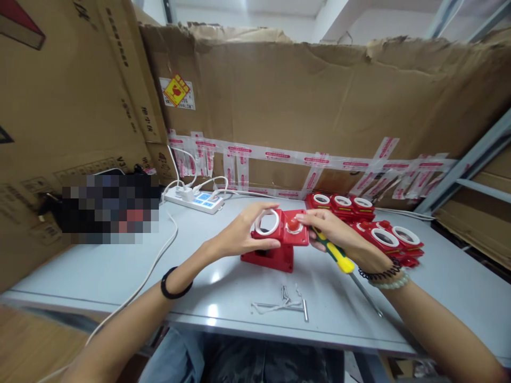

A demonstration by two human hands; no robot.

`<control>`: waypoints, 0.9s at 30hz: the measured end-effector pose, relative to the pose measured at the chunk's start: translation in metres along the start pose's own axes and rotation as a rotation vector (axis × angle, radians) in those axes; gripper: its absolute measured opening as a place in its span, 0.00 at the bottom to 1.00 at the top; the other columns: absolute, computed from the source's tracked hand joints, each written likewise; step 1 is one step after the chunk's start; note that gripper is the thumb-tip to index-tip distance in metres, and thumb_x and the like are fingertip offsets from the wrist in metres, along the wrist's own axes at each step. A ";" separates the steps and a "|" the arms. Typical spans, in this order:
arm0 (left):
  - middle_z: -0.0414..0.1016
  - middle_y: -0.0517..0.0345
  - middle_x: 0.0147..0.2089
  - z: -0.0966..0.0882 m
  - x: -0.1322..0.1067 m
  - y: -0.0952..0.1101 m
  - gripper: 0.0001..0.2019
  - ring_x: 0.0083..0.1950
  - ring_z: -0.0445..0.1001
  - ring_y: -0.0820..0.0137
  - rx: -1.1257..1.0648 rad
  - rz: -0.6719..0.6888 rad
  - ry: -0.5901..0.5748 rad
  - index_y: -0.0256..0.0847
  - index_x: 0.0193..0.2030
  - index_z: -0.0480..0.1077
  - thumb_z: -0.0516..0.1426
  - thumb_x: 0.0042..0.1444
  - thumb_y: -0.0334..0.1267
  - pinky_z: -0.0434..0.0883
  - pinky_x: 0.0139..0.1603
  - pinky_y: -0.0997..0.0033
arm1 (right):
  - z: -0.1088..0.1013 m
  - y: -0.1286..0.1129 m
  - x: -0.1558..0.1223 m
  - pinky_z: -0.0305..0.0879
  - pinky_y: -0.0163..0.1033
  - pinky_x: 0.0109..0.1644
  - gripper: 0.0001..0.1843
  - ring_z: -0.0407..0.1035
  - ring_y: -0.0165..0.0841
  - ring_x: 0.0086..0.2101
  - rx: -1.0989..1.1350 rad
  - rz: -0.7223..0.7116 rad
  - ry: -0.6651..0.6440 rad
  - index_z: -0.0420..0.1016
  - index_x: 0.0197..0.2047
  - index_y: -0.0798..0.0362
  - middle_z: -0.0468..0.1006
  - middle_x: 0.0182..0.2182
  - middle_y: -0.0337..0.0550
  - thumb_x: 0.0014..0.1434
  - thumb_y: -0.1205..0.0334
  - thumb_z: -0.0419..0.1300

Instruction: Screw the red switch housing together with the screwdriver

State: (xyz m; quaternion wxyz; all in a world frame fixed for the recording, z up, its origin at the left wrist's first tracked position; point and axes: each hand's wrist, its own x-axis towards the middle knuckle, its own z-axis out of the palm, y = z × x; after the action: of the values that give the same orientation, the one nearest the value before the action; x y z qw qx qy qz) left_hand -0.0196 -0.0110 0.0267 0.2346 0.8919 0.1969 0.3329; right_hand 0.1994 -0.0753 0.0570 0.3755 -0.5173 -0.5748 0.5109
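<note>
In the head view, my left hand grips the left side of a red panel between thumb and fingers. The panel carries a white ring and a red dome. It is over a red base on the table; I cannot tell whether the two touch. My right hand is closed around a screwdriver with a yellow and green handle, its shaft pointing down toward the front right. Fingers of that same hand also touch the panel by the dome.
A metal T-handle tool with a white cord and several screws lie near the front edge. More red units stand at right. A power strip with white cables is at left. Cardboard walls the back.
</note>
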 end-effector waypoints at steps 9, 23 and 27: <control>0.67 0.51 0.57 -0.007 -0.007 -0.017 0.23 0.57 0.65 0.62 0.030 -0.032 -0.294 0.46 0.55 0.65 0.59 0.53 0.46 0.62 0.58 0.60 | -0.035 0.007 -0.020 0.45 0.31 0.15 0.18 0.54 0.22 0.13 0.221 0.001 0.216 0.55 0.22 0.51 0.58 0.15 0.30 0.56 0.50 0.54; 0.76 0.52 0.47 -0.063 -0.024 -0.075 0.22 0.46 0.73 0.62 0.195 -0.289 0.013 0.41 0.48 0.73 0.58 0.51 0.52 0.67 0.50 0.63 | -0.030 0.014 -0.019 0.43 0.30 0.15 0.18 0.55 0.21 0.12 0.252 0.010 0.193 0.56 0.22 0.52 0.59 0.14 0.30 0.57 0.52 0.55; 0.79 0.54 0.38 -0.085 -0.046 -0.121 0.24 0.39 0.73 0.60 0.332 -0.500 -0.144 0.38 0.39 0.76 0.57 0.46 0.57 0.68 0.42 0.66 | -0.025 0.019 -0.014 0.46 0.28 0.13 0.15 0.57 0.21 0.12 0.251 0.015 0.151 0.59 0.25 0.53 0.62 0.16 0.31 0.56 0.52 0.56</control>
State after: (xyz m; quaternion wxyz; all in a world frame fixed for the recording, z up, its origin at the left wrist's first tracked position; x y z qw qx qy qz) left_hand -0.1333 0.0888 -0.0064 0.1735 0.8632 0.4448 0.1640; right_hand 0.2297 -0.0855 0.0446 0.4754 -0.5076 -0.4726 0.5412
